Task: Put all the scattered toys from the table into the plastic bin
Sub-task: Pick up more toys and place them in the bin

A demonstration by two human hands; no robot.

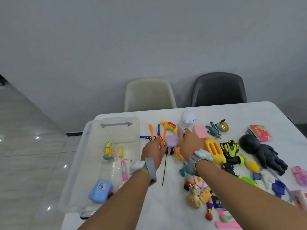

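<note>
Right now the toys lie mostly on the table point(166, 205), spread from the middle out toward three and five o'clock, while a few already sit in the clear plastic bin point(78, 163) at nine o'clock. The left hand point(153, 151) curls around two thin orange sticks point(164, 135), which stand up toward twelve o'clock out of its grip. The right hand point(189, 145) reaches just beside it, fingers pinching a pale lilac piece point(181, 130) that looks joined to the lilac toy stool point(172, 142) between the two hands; how tightly, I cannot tell.

I would judge the sticks light, stiff and a bit springy, best held low near their base as they are. The stool looks like hollow hard plastic, light and smooth, easiest taken by the seat edge or a leg.

Farther out, at two o'clock, a white round figure point(188, 117) stands near the far edge, and a black doll point(262, 151) lies at three o'clock, probably soft rubber and heavier. A beige chair point(149, 95) and a dark chair point(218, 90) wait behind the table.
</note>
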